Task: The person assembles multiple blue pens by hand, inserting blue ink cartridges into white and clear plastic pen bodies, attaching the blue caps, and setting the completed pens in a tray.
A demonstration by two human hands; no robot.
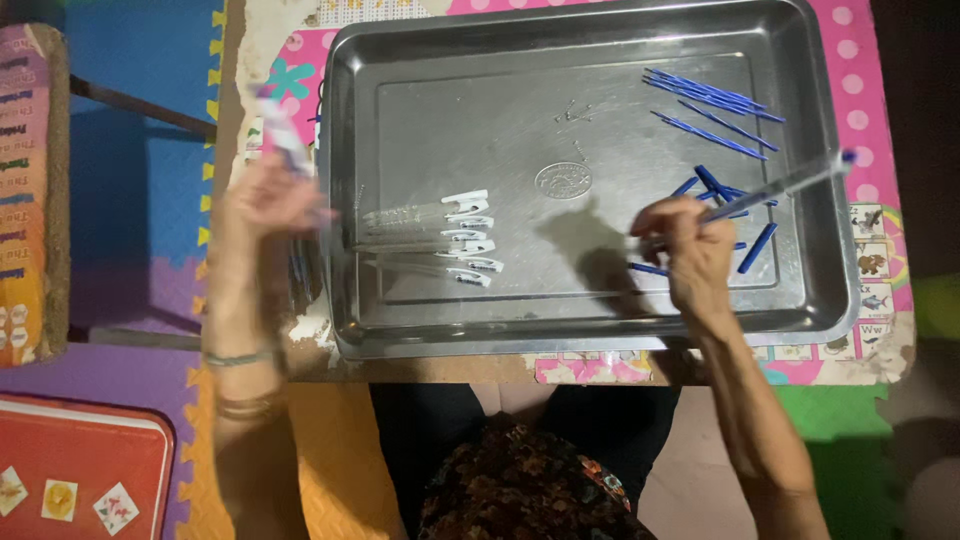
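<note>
A large steel tray [600,310] took up most of a small table [880,150] covered in a pink dotted sheet. The person's right hand [690,250] was over the tray's right part, its fingers closed around a clear pen barrel [790,183] that slanted up toward the tray's right edge, with a blue tip at its far end. Under and beside that hand lay short blue pen parts [757,247] scattered near the right edge, some touching one another. Toward the tray's far right corner lay a loose bunch of thin blue ink refills [712,97], roughly parallel and partly crossing.

The left hand [262,200] was raised just outside the tray's left edge, blurred, pinching a small whitish-purple piece [280,130]; what kind of piece it was could not be told. Inside the tray, near its left edge, a row of clear pen barrels with white clip caps [440,240] lay side by side, caps pointing toward the tray's middle, close together and well apart from the blue parts on the right.

Beyond the table's left edge were blue, purple and orange foam floor mats [140,170], and a red board [80,470] with small picture cards lay at the lower left.
</note>
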